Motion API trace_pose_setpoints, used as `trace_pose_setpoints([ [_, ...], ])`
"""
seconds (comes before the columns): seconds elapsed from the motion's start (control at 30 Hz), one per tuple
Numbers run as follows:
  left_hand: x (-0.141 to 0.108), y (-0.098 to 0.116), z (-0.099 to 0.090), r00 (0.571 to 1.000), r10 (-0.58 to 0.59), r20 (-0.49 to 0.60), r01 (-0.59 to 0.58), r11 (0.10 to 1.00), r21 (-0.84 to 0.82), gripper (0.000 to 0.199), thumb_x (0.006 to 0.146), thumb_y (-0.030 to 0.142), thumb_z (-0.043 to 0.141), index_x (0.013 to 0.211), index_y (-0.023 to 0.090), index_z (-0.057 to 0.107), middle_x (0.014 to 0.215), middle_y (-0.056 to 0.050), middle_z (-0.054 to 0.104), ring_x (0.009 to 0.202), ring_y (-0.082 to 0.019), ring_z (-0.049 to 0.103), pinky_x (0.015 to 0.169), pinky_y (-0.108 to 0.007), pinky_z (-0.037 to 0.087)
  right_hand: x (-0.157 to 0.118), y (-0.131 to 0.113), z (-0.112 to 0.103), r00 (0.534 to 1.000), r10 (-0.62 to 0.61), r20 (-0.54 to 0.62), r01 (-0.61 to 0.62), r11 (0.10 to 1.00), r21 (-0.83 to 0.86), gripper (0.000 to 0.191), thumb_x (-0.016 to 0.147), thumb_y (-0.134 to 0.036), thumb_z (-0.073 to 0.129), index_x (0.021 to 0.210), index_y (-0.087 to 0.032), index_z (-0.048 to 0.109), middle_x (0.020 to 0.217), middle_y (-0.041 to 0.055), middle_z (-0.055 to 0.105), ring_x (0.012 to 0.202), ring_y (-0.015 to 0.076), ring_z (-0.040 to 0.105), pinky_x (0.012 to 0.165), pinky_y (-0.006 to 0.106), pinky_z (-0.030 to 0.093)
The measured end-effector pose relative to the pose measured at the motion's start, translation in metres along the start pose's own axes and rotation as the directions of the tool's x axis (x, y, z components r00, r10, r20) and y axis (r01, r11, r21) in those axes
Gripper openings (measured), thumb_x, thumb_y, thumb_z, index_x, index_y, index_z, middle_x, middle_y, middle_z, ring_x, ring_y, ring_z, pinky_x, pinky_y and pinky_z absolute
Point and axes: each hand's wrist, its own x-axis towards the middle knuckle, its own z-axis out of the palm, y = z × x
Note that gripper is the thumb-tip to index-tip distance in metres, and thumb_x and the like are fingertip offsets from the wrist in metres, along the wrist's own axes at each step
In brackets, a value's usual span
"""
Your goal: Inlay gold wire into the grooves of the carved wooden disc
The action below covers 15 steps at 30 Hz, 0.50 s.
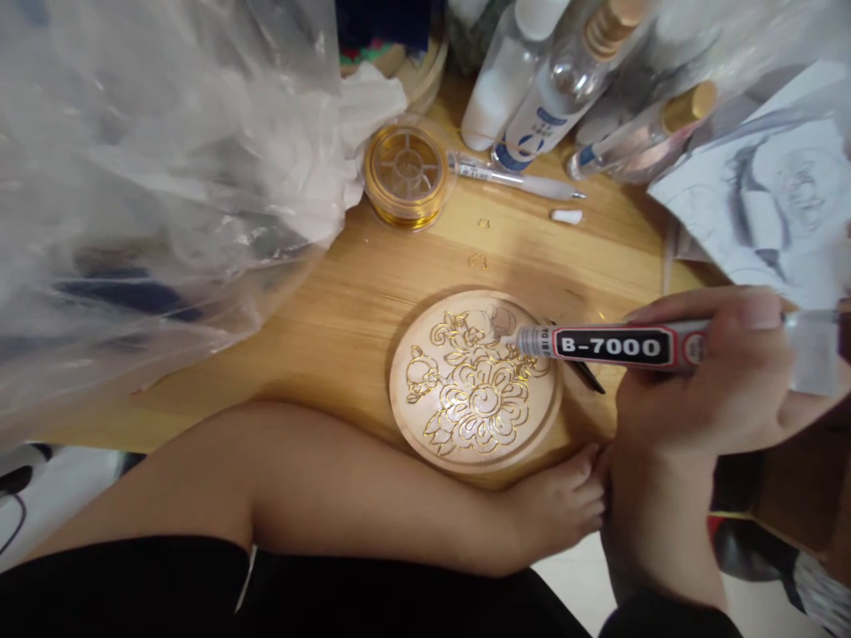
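My right hand (724, 381) is closed around a B-7000 glue tube (612, 344), held nearly level. The tube's nozzle (509, 341) points left over the upper right of a round wooden plaque (405, 416); whether it touches the surface I cannot tell. Gold wire outlines a large flower (484, 400), leaves and smaller blooms on the plaque, and bare pencil lines (503, 321) show near the nozzle. Below the plaque, my left hand (558, 507) lies with curled fingers against my right wrist; its palm is hidden. A thin dark tool (589, 377) lies partly under the tube.
A spool of gold wire (407, 173), a pen (522, 180), a white cap (566, 215) and small bent wire pieces (477, 261) lie behind the plaque. Bottles (545, 115) stand at the back. Clear plastic (166, 177) covers the left; printed paper (764, 195) is at right.
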Motion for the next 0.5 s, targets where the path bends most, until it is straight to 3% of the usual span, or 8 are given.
trace_pose_setpoints([
  [0.07,0.0,-0.001,-0.001,1.0,0.01,0.028,-0.01,1.0,0.005,0.057,0.09,0.003,0.013,0.138,0.011,0.042,0.143,-0.008,0.044,0.134,-0.02,0.039,0.116,-0.04,0.031,0.0,0.003,-0.001,0.997,-0.054,-0.051,0.053,0.999,-0.013,0.038,0.092,-0.007,0.039,0.065,-0.02,0.062,0.044,-0.0063,0.05,0.04,0.0043,0.043,0.041,0.023,0.027],
  [0.27,0.0,-0.002,-0.003,0.999,0.007,0.047,-0.007,1.0,-0.006,0.058,0.089,0.001,0.013,0.138,0.011,0.042,0.143,-0.007,0.045,0.136,-0.021,0.037,0.118,-0.042,0.028,0.0,-0.006,-0.004,0.999,-0.043,0.016,0.044,0.997,-0.06,0.038,0.09,-0.001,0.039,0.069,-0.021,0.064,0.045,-0.0065,0.052,0.041,0.0039,0.043,0.043,0.024,0.028],
  [0.4,0.001,-0.001,-0.002,0.999,-0.019,0.047,0.019,1.0,0.005,0.057,0.089,0.002,0.014,0.137,0.012,0.044,0.143,-0.007,0.044,0.135,-0.02,0.038,0.118,-0.04,0.029,0.002,-0.026,-0.004,0.974,0.214,0.075,-0.207,0.974,-0.091,0.04,0.089,0.0,0.037,0.067,-0.018,0.064,0.046,-0.0044,0.05,0.038,0.0041,0.042,0.038,0.025,0.023],
  [0.5,0.0,-0.001,-0.002,0.999,-0.029,0.034,0.028,1.0,0.012,0.055,0.09,0.003,0.017,0.138,0.011,0.043,0.144,-0.007,0.043,0.136,-0.021,0.038,0.118,-0.04,0.029,0.002,-0.033,-0.003,0.971,0.232,0.058,-0.224,0.967,-0.123,0.04,0.087,0.001,0.037,0.063,-0.018,0.062,0.044,-0.0046,0.048,0.036,0.0044,0.041,0.038,0.026,0.024],
])
